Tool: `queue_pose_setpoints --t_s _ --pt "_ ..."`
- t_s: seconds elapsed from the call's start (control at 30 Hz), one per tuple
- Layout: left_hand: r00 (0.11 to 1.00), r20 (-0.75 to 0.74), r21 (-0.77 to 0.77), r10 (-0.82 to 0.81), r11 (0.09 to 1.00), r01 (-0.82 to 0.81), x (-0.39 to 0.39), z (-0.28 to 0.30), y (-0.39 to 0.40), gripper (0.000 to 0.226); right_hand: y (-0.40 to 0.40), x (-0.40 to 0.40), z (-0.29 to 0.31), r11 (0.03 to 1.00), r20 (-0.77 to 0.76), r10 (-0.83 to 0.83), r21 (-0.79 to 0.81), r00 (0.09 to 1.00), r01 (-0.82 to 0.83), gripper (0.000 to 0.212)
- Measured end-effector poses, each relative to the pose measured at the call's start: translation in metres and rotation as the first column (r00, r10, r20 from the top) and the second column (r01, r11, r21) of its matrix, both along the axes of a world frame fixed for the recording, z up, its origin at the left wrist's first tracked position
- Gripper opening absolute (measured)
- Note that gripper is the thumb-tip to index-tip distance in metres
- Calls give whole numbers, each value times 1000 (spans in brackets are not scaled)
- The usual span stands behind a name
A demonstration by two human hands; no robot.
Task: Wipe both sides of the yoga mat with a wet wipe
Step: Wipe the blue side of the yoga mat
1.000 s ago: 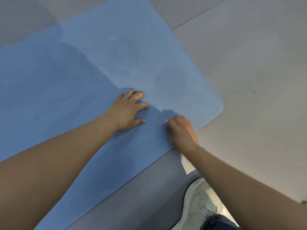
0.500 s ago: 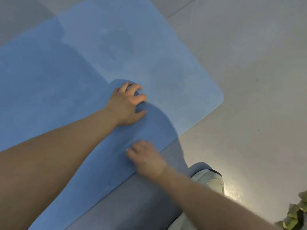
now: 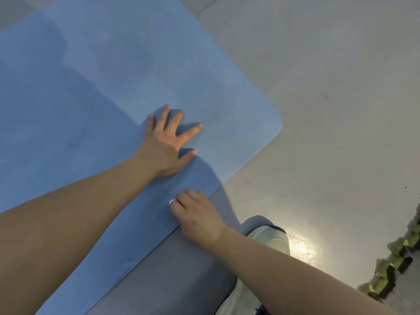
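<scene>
Step in hand: wiping the upper face of the mat [image 3: 95, 110], near its rounded corner. Mat flat on the floor [image 3: 318, 87], blue, corner pointing right. Left hand [image 3: 167, 147] flat on the mat with fingers spread and straight, pressing to pin it down; nothing gripped. Right hand [image 3: 196, 214] at the near edge, fingers curled over a wipe [image 3: 171, 202], of which only a small white tip shows beside the knuckles. Shoe [image 3: 270, 237] on the floor just beside that edge.

Judged progress: first face only; no sign of the underside exposed.

Next move, as a judgement: stroke the wipe across the unwiped strip by the corner, keeping downward pressure and the left hand as anchor against creeping. Flip needed afterwards for the second face.
</scene>
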State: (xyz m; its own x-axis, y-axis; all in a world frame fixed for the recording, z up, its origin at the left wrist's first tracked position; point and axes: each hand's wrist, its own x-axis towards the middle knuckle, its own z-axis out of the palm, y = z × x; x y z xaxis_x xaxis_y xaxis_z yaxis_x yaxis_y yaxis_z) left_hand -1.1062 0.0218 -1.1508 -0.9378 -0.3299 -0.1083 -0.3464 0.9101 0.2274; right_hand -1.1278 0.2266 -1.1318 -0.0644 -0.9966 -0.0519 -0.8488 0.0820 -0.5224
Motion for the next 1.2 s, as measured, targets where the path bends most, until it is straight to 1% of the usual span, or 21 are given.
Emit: queue_pose_setpoints --t_s 0.1,0.17,0.23,0.3,0.33,0.4,0.47,0.5,0.57,0.63,0.67,0.7,0.77,0.8,0.87,0.93,1.0,1.03,1.07,1.13,1.2 --pt "999 42 -15 19 1000 -18 -1 -4 2 67 -1 -35 2 986 -12 163 -34 986 -164 17" --pt "998 64 10 28 1000 -28 -2 -1 1 68 -3 -81 5 985 -49 173 -19 984 -174 18" --pt "999 36 33 24 999 -26 -3 0 1 67 -1 -137 7 998 -174 11 62 985 0 11" --pt "998 52 58 38 997 -41 -7 3 1 68 6 -185 9 964 -241 -245 44 939 263 8" --pt "995 84 67 55 996 -61 -8 5 1 69 8 -195 9 939 -234 -328 23 915 342 10" --pt "988 126 57 89 994 -97 -13 6 4 67 6 -186 8 908 -232 -409 -8 883 418 11" --pt "993 79 63 88 994 -93 -20 6 11 58 1 -149 4 918 -179 -394 -17 902 397 8" --pt "997 24 78 78 994 -79 -25 4 15 51 0 -127 1 936 -138 -343 26 929 350 10" --pt "997 -45 118 68 991 -63 -37 1 18 40 2 -90 4 982 -50 -169 74 984 172 14" --pt "997 -34 158 70 985 -64 -47 -2 16 44 4 -89 7 999 -36 14 34 999 -13 17" --pt "997 -36 156 65 986 -59 -49 -3 14 48 5 -104 6 998 -52 60 27 997 -59 13" --pt "997 -54 135 52 990 -44 -49 -4 13 51 4 -124 6 999 -80 45 19 996 -43 8" --pt "995 -99 81 21 997 -13 -46 -6 11 53 4 -175 5 988 -155 -154 -3 976 155 9" --pt "994 -110 64 17 998 -10 -46 -6 10 54 5 -199 5 963 -196 -265 -12 944 268 7" --pt "995 -102 33 18 999 -14 -49 -2 11 59 10 -234 2 922 -269 -382 -44 884 385 13" --pt "997 -73 12 21 1000 -20 -54 2 13 64 9 -241 -4 858 -259 -508 -73 822 508 14" --pt "998 -30 13 48 999 -48 -59 5 18 65 2 -227 -5 754 -194 -656 -132 729 643 11" --pt "998 -9 14 69 998 -69 -61 6 19 64 -1 -214 -7 742 -159 -671 -145 725 655 11" --pt "996 3 12 87 996 -87 -63 6 20 63 -5 -199 -10 780 -147 -625 -156 767 606 12" --pt "996 -4 7 92 996 -92 -65 5 20 59 -10 -172 -11 918 -146 -389 -143 910 370 14" --pt "997 -28 -7 71 997 -71 -65 3 17 56 -9 -170 -12 981 -168 -178 -109 970 161 15"
